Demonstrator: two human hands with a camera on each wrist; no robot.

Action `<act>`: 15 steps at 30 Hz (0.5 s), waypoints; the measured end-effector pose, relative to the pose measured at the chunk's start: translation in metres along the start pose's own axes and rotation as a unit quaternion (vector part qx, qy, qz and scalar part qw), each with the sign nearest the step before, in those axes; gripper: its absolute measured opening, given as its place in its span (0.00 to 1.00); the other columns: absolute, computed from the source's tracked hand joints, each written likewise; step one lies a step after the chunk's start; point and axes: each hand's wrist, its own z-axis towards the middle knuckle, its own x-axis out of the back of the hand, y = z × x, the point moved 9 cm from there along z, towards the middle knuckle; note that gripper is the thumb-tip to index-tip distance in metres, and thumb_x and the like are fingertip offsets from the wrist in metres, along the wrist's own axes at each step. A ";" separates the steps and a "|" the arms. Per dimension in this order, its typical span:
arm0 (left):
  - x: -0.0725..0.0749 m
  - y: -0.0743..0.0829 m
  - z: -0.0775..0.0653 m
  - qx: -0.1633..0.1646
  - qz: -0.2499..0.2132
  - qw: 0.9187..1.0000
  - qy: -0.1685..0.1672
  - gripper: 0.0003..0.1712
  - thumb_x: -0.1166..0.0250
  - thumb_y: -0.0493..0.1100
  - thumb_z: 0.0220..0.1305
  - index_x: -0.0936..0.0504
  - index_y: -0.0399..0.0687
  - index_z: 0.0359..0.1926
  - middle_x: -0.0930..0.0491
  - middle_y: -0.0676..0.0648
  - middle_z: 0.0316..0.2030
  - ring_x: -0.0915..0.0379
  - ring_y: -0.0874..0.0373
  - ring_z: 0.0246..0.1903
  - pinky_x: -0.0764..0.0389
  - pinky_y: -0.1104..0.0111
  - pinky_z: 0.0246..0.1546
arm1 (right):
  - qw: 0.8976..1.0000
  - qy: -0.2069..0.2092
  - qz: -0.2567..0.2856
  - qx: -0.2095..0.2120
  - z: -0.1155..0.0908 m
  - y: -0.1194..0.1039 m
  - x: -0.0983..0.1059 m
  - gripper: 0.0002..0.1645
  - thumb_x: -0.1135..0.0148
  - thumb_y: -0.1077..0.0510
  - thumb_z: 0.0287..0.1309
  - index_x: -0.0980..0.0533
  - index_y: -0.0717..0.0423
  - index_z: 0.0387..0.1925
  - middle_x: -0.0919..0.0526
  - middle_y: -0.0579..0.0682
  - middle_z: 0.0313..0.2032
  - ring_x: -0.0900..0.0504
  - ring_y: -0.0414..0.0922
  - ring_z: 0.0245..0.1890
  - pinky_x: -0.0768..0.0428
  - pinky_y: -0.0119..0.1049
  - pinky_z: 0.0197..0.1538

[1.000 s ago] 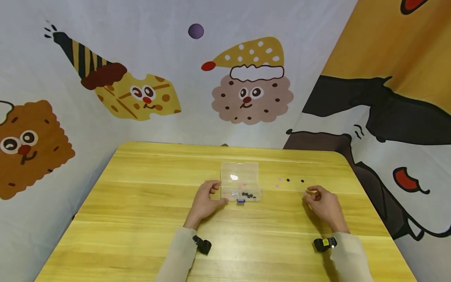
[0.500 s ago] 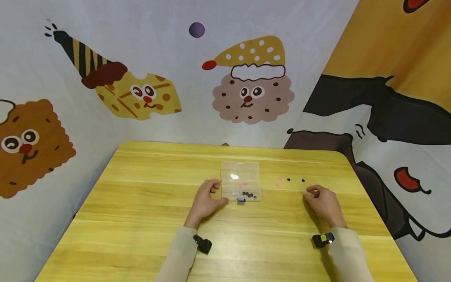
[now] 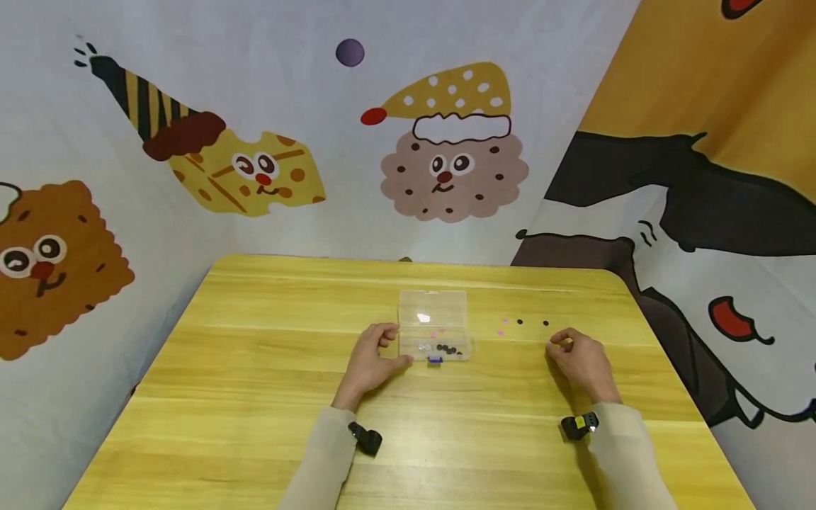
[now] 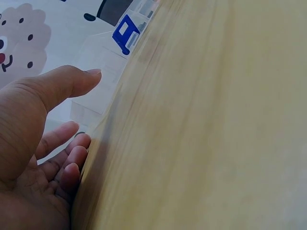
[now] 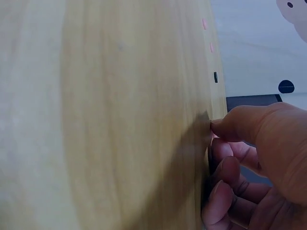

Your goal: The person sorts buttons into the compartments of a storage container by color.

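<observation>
An open clear plastic box (image 3: 440, 309) with a blue latch (image 3: 435, 360) stands mid-table. Its lid leans back, and small pink and black discs lie in its compartments. My left hand (image 3: 371, 359) holds the box's left end, thumb at the front corner and fingers at the side; the left wrist view shows the thumb (image 4: 72, 86) before the clear wall. To the right of the loose discs, my right hand (image 3: 585, 363) is low over the table. Its thumb (image 5: 240, 124) and index finger pinch a small pink disc, mostly hidden by the fingertips.
Two pink discs, one of them the nearer pink disc (image 3: 500, 333), and two black discs, a left one (image 3: 519, 321) and a right one (image 3: 545, 323), lie loose on the wooden table (image 3: 268, 397). A cartoon-printed cloth (image 3: 344, 234) hangs behind the table.
The right fingertips close in on the pink disc, which showed beside them earlier and is now covered. My left hand and the box stay in place; the head view shifts slightly.
</observation>
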 end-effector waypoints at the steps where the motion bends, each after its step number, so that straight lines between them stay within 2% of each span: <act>1: -0.001 0.000 0.000 0.001 0.000 1.000 0.000 0.38 0.20 0.49 0.53 0.23 0.50 0.65 0.23 0.48 0.51 0.30 0.51 0.50 0.27 0.56 0.55 | 1.000 0.001 -0.001 0.000 0.000 0.000 0.001 0.18 0.40 0.48 0.70 0.21 0.57 0.50 0.12 0.56 0.37 0.18 0.45 0.31 0.25 0.36 0.33; 15: -0.002 -0.003 0.001 0.007 -0.001 1.000 0.002 0.39 0.19 0.50 0.52 0.23 0.50 0.64 0.23 0.48 0.51 0.30 0.51 0.50 0.27 0.56 0.55 | 1.000 0.010 -0.017 -0.010 0.001 0.000 0.000 0.14 0.40 0.48 0.70 0.20 0.53 0.47 0.12 0.58 0.38 0.18 0.48 0.31 0.26 0.37 0.30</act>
